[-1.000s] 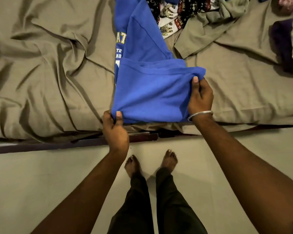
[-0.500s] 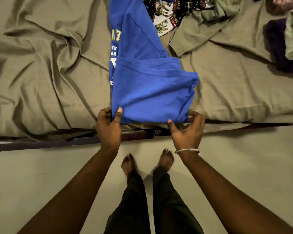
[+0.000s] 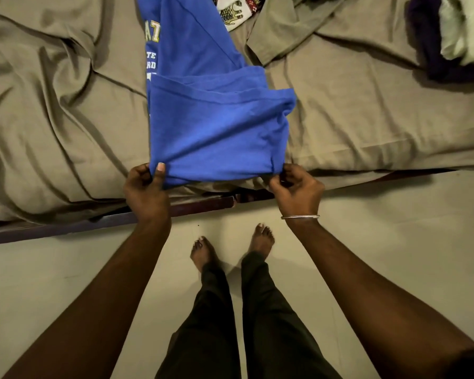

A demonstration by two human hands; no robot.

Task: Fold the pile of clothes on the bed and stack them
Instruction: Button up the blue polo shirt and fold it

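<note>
A blue T-shirt (image 3: 216,127) with white and yellow lettering lies lengthwise on the bed, its lower part folded back over itself. My left hand (image 3: 145,190) pinches the near left corner of the fold, thumb on top. My right hand (image 3: 296,187), with a metal bangle at the wrist, pinches the near right corner at the bed's edge. Unfolded clothes sit at the far side: a patterned black, white and red garment (image 3: 236,12), an olive garment (image 3: 279,34), a dark purple piece (image 3: 427,42) and a pale green piece (image 3: 468,31).
The bed is covered by a wrinkled olive-brown sheet (image 3: 66,105). Its dark frame rail (image 3: 93,222) runs along the near edge. I stand barefoot on a pale floor (image 3: 66,283), my feet (image 3: 230,250) close to the bed.
My right hand let go of the fold's far right corner, came down to the bed's edge and took the near right corner. My left hand kept its grip. The view shifted slightly.
</note>
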